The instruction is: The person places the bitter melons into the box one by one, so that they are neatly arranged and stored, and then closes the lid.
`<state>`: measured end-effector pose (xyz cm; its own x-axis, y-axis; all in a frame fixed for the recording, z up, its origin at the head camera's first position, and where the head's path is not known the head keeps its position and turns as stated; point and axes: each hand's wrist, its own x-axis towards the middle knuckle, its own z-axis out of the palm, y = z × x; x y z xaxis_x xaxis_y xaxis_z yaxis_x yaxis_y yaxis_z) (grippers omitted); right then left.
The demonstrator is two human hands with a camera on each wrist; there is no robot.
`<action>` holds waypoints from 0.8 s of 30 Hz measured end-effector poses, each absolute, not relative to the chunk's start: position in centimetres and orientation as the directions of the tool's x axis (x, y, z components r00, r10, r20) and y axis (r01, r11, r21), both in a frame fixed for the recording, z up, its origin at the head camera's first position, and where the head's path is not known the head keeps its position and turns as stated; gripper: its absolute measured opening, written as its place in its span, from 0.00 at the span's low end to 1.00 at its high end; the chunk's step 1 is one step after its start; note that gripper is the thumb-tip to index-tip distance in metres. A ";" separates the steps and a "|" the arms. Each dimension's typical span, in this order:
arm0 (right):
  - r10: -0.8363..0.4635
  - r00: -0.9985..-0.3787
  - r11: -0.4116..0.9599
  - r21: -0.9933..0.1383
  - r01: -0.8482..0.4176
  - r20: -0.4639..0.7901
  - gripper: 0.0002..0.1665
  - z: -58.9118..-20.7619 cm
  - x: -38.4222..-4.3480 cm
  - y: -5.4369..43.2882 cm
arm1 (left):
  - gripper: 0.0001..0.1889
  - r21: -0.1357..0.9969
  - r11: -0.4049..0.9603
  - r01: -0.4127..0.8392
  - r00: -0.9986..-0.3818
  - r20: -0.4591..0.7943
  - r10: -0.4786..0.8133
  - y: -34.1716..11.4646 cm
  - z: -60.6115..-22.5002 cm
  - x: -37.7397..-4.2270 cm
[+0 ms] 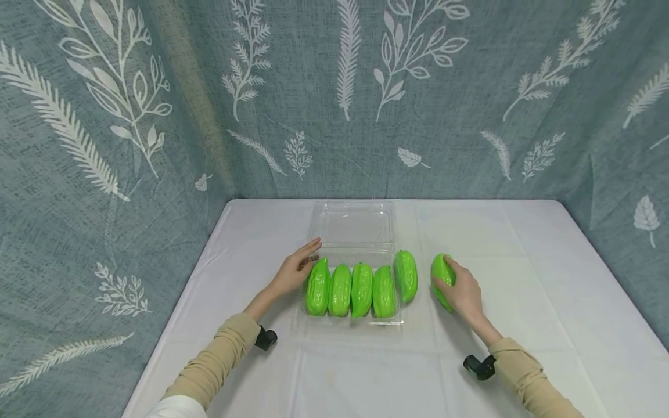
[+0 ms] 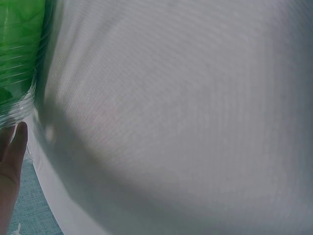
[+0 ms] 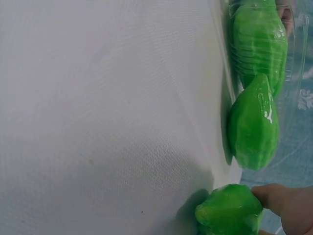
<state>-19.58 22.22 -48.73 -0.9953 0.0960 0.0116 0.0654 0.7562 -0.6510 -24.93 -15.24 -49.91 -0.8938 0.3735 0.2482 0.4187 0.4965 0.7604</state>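
A clear plastic clamshell box (image 1: 387,323) holds a row of several glossy green gourds with ridged skin, one of them the leftmost gourd (image 1: 317,290). My left hand (image 1: 292,273) is at the box's left end, fingers extended; in the left wrist view its fingertips (image 2: 21,131) come right to the ribbed plastic wall. Another green gourd (image 1: 406,276) lies just outside the box's right side. Farther right, my right hand (image 1: 462,290) holds a separate green gourd (image 1: 443,273) between thumb and fingers, close over the table; the right wrist view shows its pointed end (image 3: 230,210).
The box's clear lid (image 1: 355,225) lies open behind it, toward the table's far edge. A white cloth covers the table (image 1: 355,371). Blue-grey curtains (image 1: 324,151) with a leaf print stand behind and at both sides. Black wrist cameras (image 1: 478,367) hang under both forearms.
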 end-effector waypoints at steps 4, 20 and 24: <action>0.100 -0.995 0.754 -0.653 0.067 0.014 0.36 -48.7 -19.5 22.2 | 0.24 0.756 0.504 0.417 -0.895 0.245 0.373 -15.3 -50.0 -24.9; 0.140 -0.990 0.716 -0.691 0.098 0.005 0.38 -48.2 -19.3 22.1 | 0.24 0.754 0.501 0.424 -0.892 0.252 0.375 -15.3 -49.9 -24.9; 0.143 -0.990 0.699 -0.709 0.088 0.018 0.38 -47.8 -19.4 22.1 | 0.24 0.758 0.493 0.426 -0.890 0.256 0.376 -15.3 -50.0 -25.0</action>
